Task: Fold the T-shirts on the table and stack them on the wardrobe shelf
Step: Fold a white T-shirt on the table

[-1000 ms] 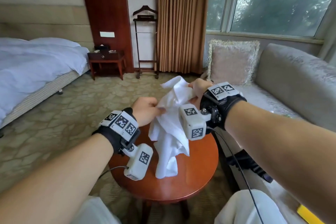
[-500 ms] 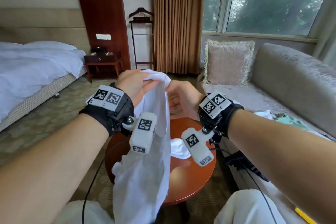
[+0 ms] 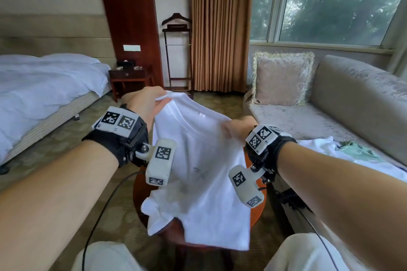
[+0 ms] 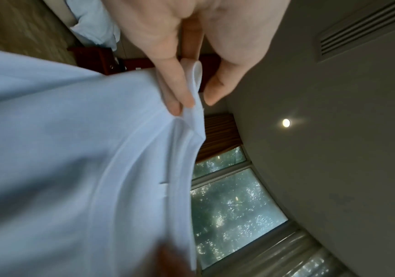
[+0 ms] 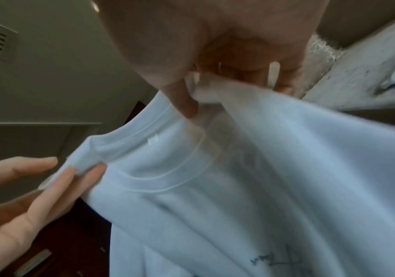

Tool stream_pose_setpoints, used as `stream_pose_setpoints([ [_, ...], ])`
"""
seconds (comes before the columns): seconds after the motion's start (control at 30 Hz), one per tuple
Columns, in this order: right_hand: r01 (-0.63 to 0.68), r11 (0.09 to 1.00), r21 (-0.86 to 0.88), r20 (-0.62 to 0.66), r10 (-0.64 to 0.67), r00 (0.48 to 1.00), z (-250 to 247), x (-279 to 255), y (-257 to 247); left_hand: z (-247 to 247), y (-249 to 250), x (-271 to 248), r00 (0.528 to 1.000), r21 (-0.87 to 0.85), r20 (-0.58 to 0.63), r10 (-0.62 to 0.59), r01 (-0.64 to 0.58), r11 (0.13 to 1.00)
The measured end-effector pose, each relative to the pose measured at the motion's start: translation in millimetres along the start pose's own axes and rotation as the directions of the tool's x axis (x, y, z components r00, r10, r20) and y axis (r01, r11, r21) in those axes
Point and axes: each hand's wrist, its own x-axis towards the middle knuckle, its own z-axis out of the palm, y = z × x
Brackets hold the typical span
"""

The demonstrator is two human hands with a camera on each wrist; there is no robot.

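A white T-shirt [image 3: 198, 171] hangs spread between my two hands above the round red-brown table [image 3: 139, 193], collar uppermost and a small dark mark on its chest. My left hand [image 3: 146, 103] pinches one shoulder beside the collar. In the left wrist view, thumb and fingers [image 4: 182, 88] nip a fold of the T-shirt [image 4: 73, 150]. My right hand [image 3: 239, 128] grips the other shoulder. The right wrist view shows its thumb [image 5: 182, 99] pressed into the bunched T-shirt [image 5: 239, 187]. The hem trails onto the table.
More T-shirts, white [image 3: 323, 147] and pale green [image 3: 356, 152], lie on the grey sofa [image 3: 352, 103] at right, near a fringed cushion [image 3: 282, 79]. A bed [image 3: 44, 86] is at left, a nightstand [image 3: 130, 75] and valet stand [image 3: 177, 55] behind. No wardrobe is in view.
The T-shirt was a crumpled bundle in both hands, then hung from my raised left hand. My right hand has taken the other shoulder and the hands have drawn apart, spreading it.
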Motion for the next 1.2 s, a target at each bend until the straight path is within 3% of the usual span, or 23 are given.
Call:
stream_pose_setpoints([
  [0.03, -0.016, 0.991, 0.136, -0.073, 0.026, 0.997, 0, 8, 2, -1, -2, 0, 1.000, 0.066, -0.006, 0.019, -0.018, 0.998],
  [0.2, 0.037, 0.971, 0.237, -0.184, 0.008, 0.983, -7, 21, 3, -15, -14, -4, 0.993, 0.467, 0.042, 0.109, -0.116, 0.877],
  [0.3, 0.087, 0.979, 0.184, -0.225, -0.045, 0.973, -18, -3, -2, -24, -11, -5, 0.979, 0.529, 0.040, 0.198, -0.189, 0.827],
  [0.4, 0.157, 0.964, 0.215, -0.230, -0.107, 0.967, -27, -15, -5, -26, -3, -11, 0.933, 0.620, 0.097, 0.346, -0.329, 0.713],
  [0.67, 0.300, 0.851, 0.431, -0.248, -0.208, 0.946, -48, -60, -39, -5, 47, -55, 0.844, 0.612, 0.235, 0.482, -0.513, 0.602],
  [0.87, 0.478, 0.790, 0.383, -0.309, -0.378, 0.873, -77, -112, -58, -7, 92, -104, 0.704, 0.644, 0.306, 0.641, -0.649, 0.405],
  [0.97, 0.470, 0.767, 0.437, -0.311, -0.362, 0.879, -91, -134, -57, -10, 115, -130, 0.644, 0.663, 0.317, 0.696, -0.675, 0.323],
  [1.2, 0.507, 0.773, 0.382, -0.356, -0.383, 0.852, -110, -160, -46, -28, 131, -154, 0.638, 0.676, 0.278, 0.719, -0.661, 0.325],
])
